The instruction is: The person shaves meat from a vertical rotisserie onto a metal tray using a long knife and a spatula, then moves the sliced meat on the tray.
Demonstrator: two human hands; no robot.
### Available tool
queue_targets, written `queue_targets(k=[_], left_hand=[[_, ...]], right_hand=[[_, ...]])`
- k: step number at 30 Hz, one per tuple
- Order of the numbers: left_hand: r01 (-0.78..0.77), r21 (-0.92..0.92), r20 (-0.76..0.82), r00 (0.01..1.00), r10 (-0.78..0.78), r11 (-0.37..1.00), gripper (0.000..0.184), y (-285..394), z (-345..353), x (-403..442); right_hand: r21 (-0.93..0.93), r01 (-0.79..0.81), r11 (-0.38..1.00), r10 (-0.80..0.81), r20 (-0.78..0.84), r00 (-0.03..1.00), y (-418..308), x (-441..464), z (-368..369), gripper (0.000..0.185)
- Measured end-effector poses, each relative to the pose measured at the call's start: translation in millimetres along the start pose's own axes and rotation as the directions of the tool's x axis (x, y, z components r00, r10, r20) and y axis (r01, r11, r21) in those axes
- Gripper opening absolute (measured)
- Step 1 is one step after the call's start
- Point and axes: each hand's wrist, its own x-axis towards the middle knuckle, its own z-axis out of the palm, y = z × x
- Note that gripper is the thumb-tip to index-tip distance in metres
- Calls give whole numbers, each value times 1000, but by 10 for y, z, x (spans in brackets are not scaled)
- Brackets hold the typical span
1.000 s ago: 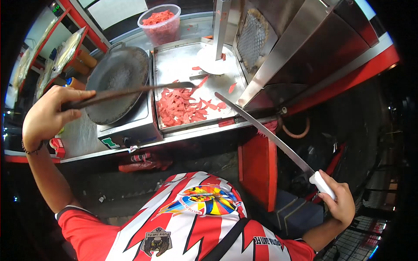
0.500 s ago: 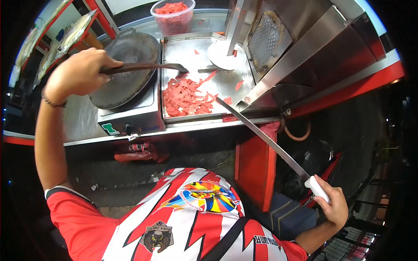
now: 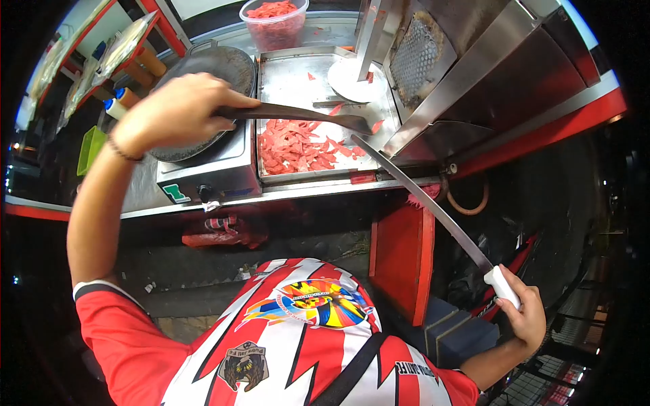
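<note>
1. Two bare hands are holding tools; the left hand (image 3: 175,111) is clasping the handle of a dark spatula (image 3: 291,112), its fingers clamped around it.
2. The right hand (image 3: 528,314), low and well out to the side, is gripping the white handle of a long knife (image 3: 433,205), fingers wrapped firmly about it.
3. The spatula's flat end is hanging over the right part of a metal tray (image 3: 288,66), and the knife's tip is pointing up just beside it; whether the two are touching, I cannot tell.
4. Red slices (image 3: 291,150) are lying heaped in the tray's near left part, a few loose ones scattering away to the right.
5. A dark pan (image 3: 231,62) is sitting on a stove (image 3: 220,177) left of the tray, the left hand partly hiding it.
6. A clear tub (image 3: 276,32) is standing behind the tray, holding more red pieces.
7. A white disc (image 3: 342,82) is resting at the tray's back right, a metal post rising from it beside a mesh panel (image 3: 417,55).
</note>
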Motion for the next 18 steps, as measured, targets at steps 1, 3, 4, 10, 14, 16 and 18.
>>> queue_targets(k=[1,3,4,10,14,16,18], left_hand=[[15,-17,0,1000,-15,1000,53,54,147,91],[60,-46,63,996,-57,997,53,173,296,231],[60,-69,67,996,-56,996,53,203,324,246],[180,30,135,974,-182,983,57,-30,-365,-464],[281,-61,58,959,-277,958,65,-166,-536,-932],[308,-102,12,951,-309,946,66,-170,-513,-950],[319,-116,-14,946,-322,941,67,-157,-480,-959]], right_hand=[[4,23,1000,-23,-4,1000,68,9,39,67],[5,-8,1000,8,17,1000,61,25,57,67],[20,9,1000,-9,9,1000,91,3,73,67],[55,-36,998,35,19,999,277,-102,90,68],[87,-41,995,40,16,999,321,-93,134,67],[80,-20,997,19,16,1000,307,-49,142,66],[76,-23,997,22,16,1000,257,-5,146,66]])
